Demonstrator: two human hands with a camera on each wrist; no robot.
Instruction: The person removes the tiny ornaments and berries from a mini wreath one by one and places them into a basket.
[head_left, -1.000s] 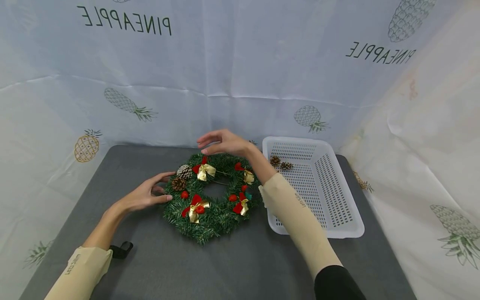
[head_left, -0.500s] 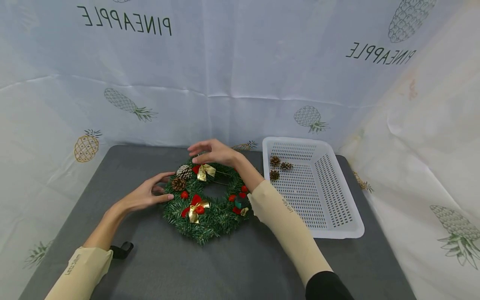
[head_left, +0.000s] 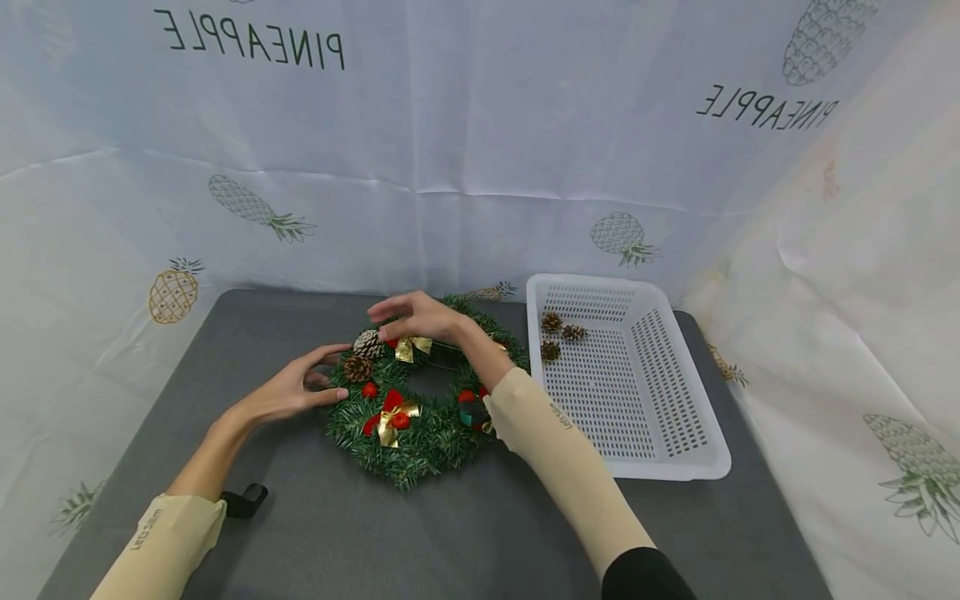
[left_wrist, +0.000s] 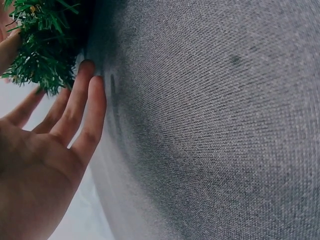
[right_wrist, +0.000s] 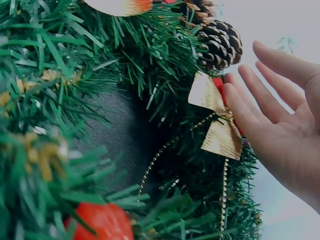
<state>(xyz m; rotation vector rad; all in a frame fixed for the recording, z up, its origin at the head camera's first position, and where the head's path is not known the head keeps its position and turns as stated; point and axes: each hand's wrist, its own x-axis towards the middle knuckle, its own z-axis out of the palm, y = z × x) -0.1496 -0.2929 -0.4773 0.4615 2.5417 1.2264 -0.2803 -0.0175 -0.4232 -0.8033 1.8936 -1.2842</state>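
A green wreath [head_left: 442,450] with red-and-gold bows, red berries and pine cones lies flat on the grey table. At its left edge, my left hand [head_left: 288,393] touches it with extended fingers; the left wrist view has those fingers [left_wrist: 95,107] under the rim of the greenery [left_wrist: 42,60]. My right hand [head_left: 423,318] hovers over the wreath's upper left, beside a white-tipped pine cone [head_left: 368,343] and a gold bow [head_left: 405,348]. From the right wrist, my fairly straight fingers [right_wrist: 250,110] lie against the bow [right_wrist: 220,135]'s edge, holding nothing visible.
Right of the wreath stands a white perforated basket [head_left: 671,470] with several small brown pine cones [head_left: 551,322] near its left side. A black strap [head_left: 244,500] sits by my left wrist. Pineapple-print cloth [head_left: 465,125] hangs behind the table.
My right hand has moved left and down, from above the wreath's top to the white-tipped pine cone and bow. My left hand has stayed put.
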